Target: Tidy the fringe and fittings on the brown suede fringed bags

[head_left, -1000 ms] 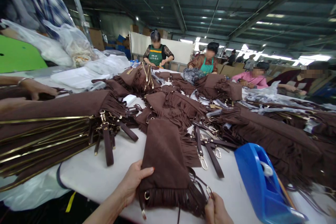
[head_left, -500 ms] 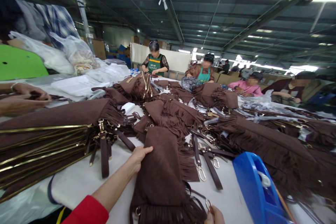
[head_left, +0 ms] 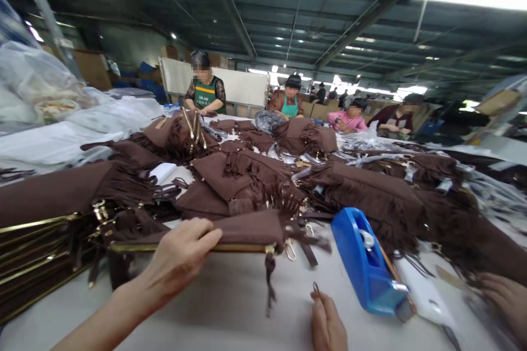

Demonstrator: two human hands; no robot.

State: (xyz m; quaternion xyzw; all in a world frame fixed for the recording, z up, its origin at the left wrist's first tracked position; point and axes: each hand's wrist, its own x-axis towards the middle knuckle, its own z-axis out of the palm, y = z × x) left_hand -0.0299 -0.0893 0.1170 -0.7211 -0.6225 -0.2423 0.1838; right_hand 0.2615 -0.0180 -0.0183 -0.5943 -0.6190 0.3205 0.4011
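My left hand (head_left: 187,247) is closed on the edge of a dark brown fringed bag (head_left: 247,230), holding it above the white table. The bag's gold zipper runs along the side facing me, and a tassel hangs from its right end. Below and to the right, my right hand (head_left: 328,321) pinches a small metal ring (head_left: 316,288), apart from the bag. Whether a strap is joined to the ring cannot be made out. Behind the bag are brown straps with gold clips (head_left: 290,249), partly blurred.
A blue tape dispenser (head_left: 356,263) stands right of my right hand. Stacked brown bags with gold zippers (head_left: 37,230) lie at left, and more fringed bags (head_left: 370,192) at the back and right. A co-worker's hand (head_left: 508,299) is at the right edge. Several people sit or stand across the table.
My left hand has lifted and turned the bag, so its zipper now faces me. My right hand still pinches the ring, now away from the bag. The view has swung right.
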